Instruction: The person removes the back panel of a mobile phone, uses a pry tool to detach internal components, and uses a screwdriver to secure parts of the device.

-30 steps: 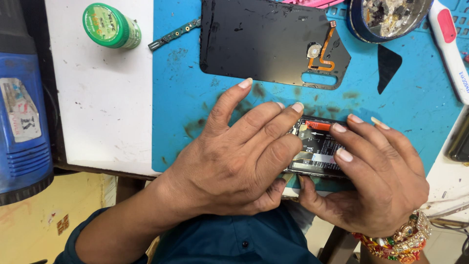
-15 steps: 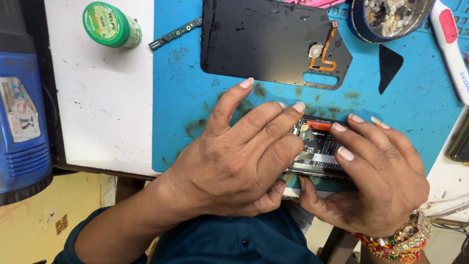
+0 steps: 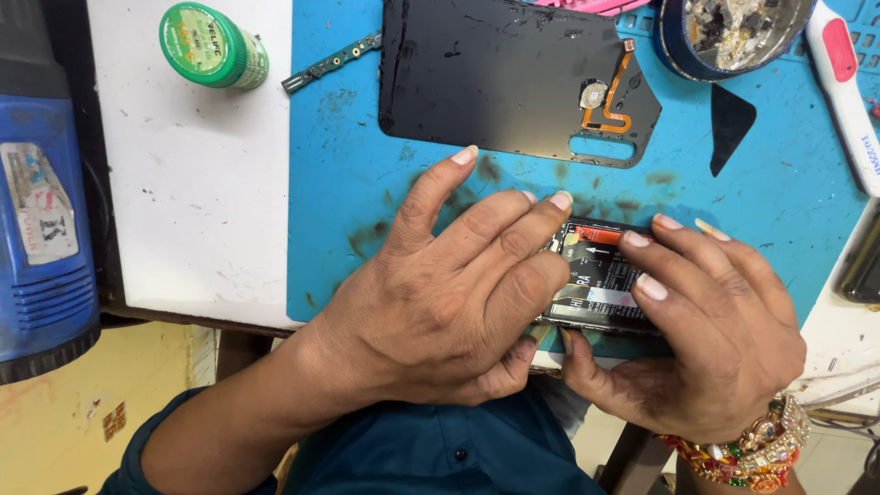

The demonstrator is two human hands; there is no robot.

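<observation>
Both hands clasp an opened phone (image 3: 600, 275) below the back cover (image 3: 513, 78): left hand (image 3: 449, 293) curled over it, right hand (image 3: 706, 339) gripping its edge.

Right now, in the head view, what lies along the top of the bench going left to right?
Blue machine housing → green round tin → narrow circuit strip → black phone back cover → round metal bowl of scraps → white and red tool.
</observation>
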